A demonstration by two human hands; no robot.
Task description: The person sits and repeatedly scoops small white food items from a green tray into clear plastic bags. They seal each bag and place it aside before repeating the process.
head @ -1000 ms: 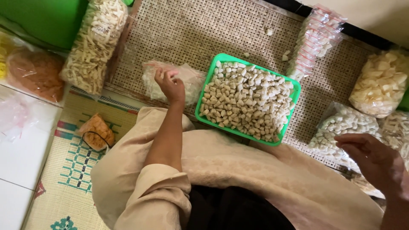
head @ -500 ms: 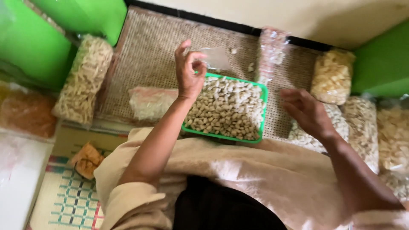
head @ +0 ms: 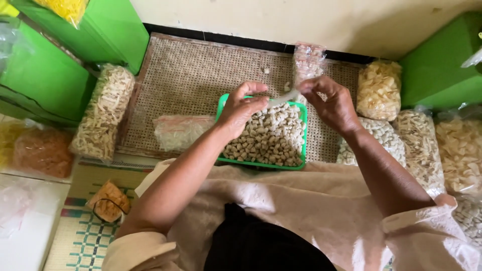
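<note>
Seen from above, the left hand (head: 240,111) and right hand (head: 331,103) each pinch an end of a thin clear bag (head: 283,97), grips closed on it, just above a green tray (head: 303,135) of pale crackers (head: 271,138) on a woven mat (head: 201,75).

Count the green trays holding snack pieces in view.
1: the green tray on the woven mat, beneath the left hand and right hand.
</note>
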